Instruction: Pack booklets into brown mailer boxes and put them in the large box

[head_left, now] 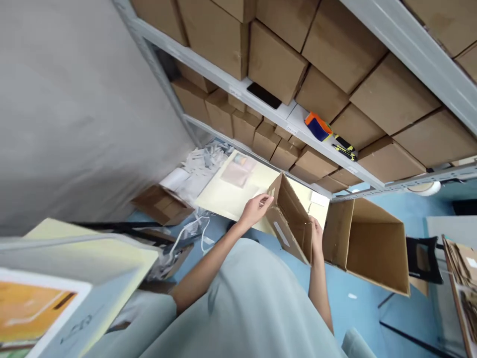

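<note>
An open cardboard box [288,223] is held tilted between my two hands in front of my lap. My left hand [256,210] pinches its left edge near the upper corner, fingers closed. At the box's right side my right hand [316,236] grips the edge, its fingers partly hidden by the cardboard. The box has a white label strip on its near side. Beyond it lies a pale yellow tabletop [216,191] with a flat clear packet [238,170] on it.
Shelves [261,107] full of closed cartons stand ahead, holding a dark phone [264,95], an orange and blue tape dispenser [318,127] and yellow-black cutters [345,149]. A large open carton [376,243] stands at right. Left are paper scraps [206,159] and a brown box [163,205].
</note>
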`<state>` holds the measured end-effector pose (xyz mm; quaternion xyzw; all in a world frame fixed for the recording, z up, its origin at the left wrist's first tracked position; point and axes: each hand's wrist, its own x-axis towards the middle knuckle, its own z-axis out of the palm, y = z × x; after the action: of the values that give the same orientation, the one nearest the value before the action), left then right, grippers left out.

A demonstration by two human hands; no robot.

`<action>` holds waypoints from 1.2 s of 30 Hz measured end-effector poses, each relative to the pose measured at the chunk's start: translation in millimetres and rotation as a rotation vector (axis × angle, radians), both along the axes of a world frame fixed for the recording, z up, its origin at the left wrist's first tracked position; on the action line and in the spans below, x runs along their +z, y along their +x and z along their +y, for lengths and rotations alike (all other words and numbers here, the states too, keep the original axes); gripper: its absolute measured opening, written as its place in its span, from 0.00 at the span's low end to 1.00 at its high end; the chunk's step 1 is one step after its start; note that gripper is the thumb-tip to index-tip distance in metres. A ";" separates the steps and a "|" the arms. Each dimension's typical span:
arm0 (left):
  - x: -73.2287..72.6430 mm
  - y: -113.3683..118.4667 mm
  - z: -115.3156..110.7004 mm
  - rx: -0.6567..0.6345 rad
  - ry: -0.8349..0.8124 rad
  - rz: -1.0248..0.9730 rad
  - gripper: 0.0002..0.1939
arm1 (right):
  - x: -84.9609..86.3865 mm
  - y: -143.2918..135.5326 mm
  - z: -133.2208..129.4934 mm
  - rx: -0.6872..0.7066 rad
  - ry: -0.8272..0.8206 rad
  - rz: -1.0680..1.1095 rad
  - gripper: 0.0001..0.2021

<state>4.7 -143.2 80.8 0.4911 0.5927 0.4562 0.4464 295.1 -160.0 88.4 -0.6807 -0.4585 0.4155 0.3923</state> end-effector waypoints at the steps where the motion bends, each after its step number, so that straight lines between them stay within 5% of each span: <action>1: 4.5 -1.0 4.4 -0.005 -0.003 0.019 0.23 | 5.2 -5.8 -3.1 -0.018 -0.013 -0.008 0.31; 8: 15.6 -17.1 38.3 -0.126 -0.007 0.194 0.16 | 48.8 -5.6 -56.2 -0.139 -0.158 -0.139 0.38; 14: 17.9 -27.5 62.0 -0.251 -0.027 0.247 0.09 | 58.3 -11.7 -92.3 -0.183 -0.287 -0.267 0.35; 26: 79.3 -35.6 56.4 -0.169 0.075 0.374 0.09 | 91.2 18.3 3.8 -0.170 -0.079 -0.672 0.30; 36: 35.5 -22.0 23.4 0.123 -0.124 0.385 0.13 | 67.3 18.7 41.7 0.154 -0.119 -0.670 0.22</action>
<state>-17.4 -119.8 116.3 0.5038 0.7228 0.3430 0.3257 313.8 -118.4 155.7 -0.7645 -0.5866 0.2233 0.1470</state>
